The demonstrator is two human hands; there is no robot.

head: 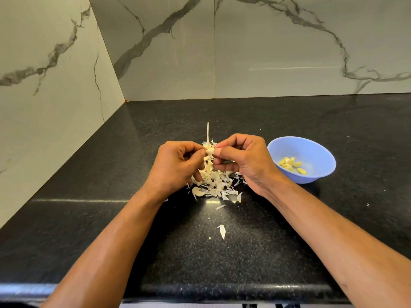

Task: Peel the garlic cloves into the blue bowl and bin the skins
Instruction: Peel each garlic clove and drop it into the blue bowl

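Both hands pinch one garlic clove above the skins.

The left hand (175,164) and right hand (241,161) meet over the black surface (222,252), each grip closed on the garlic clove (210,150) held between thumb and fingertips. Directly beneath the grips lies the pile of skins (214,185). Just right of the right hand sits the blue bowl (311,147), holding peeled cloves (291,164).

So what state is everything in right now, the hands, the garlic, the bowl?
Left hand: pinching the garlic clove.
Right hand: pinching the same clove.
Garlic clove: held above the counter, skin partly on.
Blue bowl: upright, holding several peeled cloves.
Skins: piled loose on the black counter, not binned.
Bare stalk: poking up behind the pile.
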